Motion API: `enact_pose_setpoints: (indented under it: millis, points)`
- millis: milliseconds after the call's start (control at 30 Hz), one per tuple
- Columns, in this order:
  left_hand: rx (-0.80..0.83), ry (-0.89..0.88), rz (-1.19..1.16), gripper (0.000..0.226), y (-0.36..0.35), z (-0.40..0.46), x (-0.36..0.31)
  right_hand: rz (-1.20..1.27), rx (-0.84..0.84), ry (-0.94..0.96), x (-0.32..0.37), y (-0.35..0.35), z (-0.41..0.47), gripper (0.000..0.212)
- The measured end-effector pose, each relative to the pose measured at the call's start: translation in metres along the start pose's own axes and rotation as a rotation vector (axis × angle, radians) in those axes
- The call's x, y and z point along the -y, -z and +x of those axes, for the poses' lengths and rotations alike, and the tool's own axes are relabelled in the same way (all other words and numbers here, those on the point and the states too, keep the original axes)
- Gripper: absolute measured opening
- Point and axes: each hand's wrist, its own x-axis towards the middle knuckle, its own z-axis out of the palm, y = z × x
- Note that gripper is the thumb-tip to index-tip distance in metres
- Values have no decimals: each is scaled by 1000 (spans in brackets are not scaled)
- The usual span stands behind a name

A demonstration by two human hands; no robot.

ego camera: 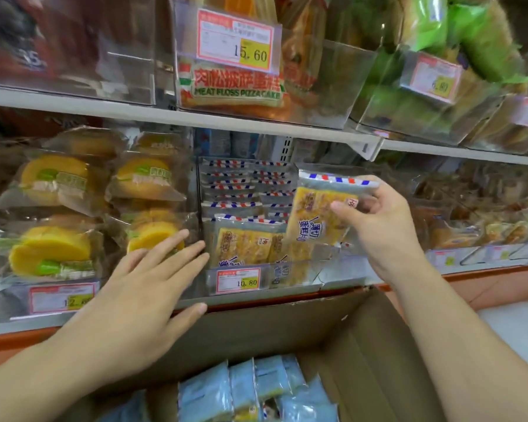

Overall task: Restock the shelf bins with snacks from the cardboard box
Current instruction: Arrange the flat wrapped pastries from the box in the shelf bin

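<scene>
On the far left of the middle shelf, a clear bin (13, 300) holds round yellow cakes (54, 178) in clear wrappers, stacked in two columns, with a price tag (62, 297) reading partly "12" on its front wall. The left hand (144, 275) reaches forward with fingers straight and spread; its grip is fully open and holds nothing, the fingertips (192, 248) lying at the front of the lower right yellow cake pack, just beside the wall that divides it from the next bin. The thumb points toward the shelf edge above the cardboard box (287, 327).

The middle bin (329, 254) is packed with sliced cake packets (241, 248) edged in red, white and blue stripes; several stand upright in front, and more lie in rows behind. A tag (237, 280) on its front reads "10.80". At the right side of this bin, the right hand (381, 226) grips one held packet (320, 214) of the same kind, thumb across its face and fingers curled round its right edge, holding it upright and slightly tilted above the bin's right front corner.

Below, the open cardboard box sits against the shelf front, with pale blue snack packets (256, 388) standing in it.

On the upper shelf a bin carries packs labelled "MEAT FLOSS PIZZA CAKE" (230, 86) under a tag (235, 39) reading "15.60", and green packs (457, 32) sit further right, blurred
</scene>
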Motion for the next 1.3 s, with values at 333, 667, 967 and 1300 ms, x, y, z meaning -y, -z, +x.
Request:
enact_pose_setpoints:
  millis: [333,667,967,1300]
  points:
    - [-32,-43,109,73,-10,-1,7,-223,211,80,-40,-14,17,55]
    - [-63,-38,99,74,-13,-1,6,-695,226,196,-44,-9,6,32]
    - [-37,-30,132,74,-12,0,4,-749,217,256,-51,-7,6,30]
    - [-70,-37,-165,69,0,-16,1,-652,162,233,-39,13,-21,56]
